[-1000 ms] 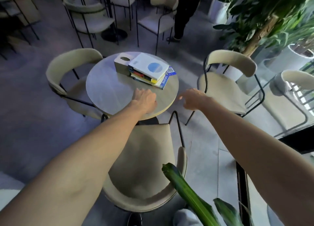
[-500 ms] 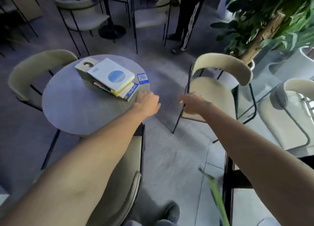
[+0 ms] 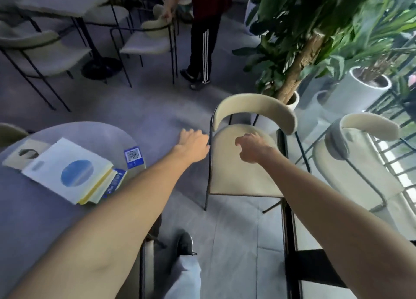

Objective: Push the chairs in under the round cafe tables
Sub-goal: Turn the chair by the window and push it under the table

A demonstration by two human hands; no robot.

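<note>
A cream chair (image 3: 238, 172) with a curved backrest and thin black legs stands pulled out on the floor, right of the round grey table (image 3: 27, 208). My left hand (image 3: 193, 142) hovers beside the chair's left black frame, fingers apart and empty. Over the seat, my right hand (image 3: 253, 146) is stretched out with loosely curled fingers and nothing in it. I cannot tell whether either hand touches the chair. Under my left forearm, the black frame of another chair (image 3: 143, 265) shows at the table's near side.
A stack of books (image 3: 69, 172), a cardboard box (image 3: 20, 154) and a QR card (image 3: 133, 157) lie on the table. A potted tree (image 3: 299, 57) stands behind the chair. Glass panel with a reflected chair (image 3: 351, 163) at right. A person (image 3: 202, 35) holds a chair at the far table.
I have turned and stepped right, away from the table. Both hands left the table's edge and reached forward to the pulled-out chair, which is now much closer.
</note>
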